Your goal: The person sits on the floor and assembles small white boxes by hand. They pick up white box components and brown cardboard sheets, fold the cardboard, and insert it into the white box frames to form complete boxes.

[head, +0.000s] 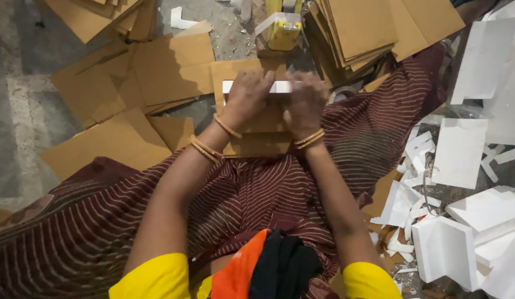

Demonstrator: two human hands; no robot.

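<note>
Both hands, left hand [247, 95] and right hand [306, 99], close their grip on a white rectangular foam strip [281, 87] over a brown cardboard sheet [257, 138]. Just beyond sits a yellow tape dispenser [283, 31]; white foam offcuts [462, 221] lie right.

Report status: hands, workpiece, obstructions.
Left hand and right hand both pressing white foam strip onto cardboard sheet. Yellow tool just beyond, untouched. Nothing blocking.

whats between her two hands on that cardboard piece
In the head view, a short bare stretch of the white foam strip spans the gap between the left hand and right hand, lying on the cardboard sheet.
</note>
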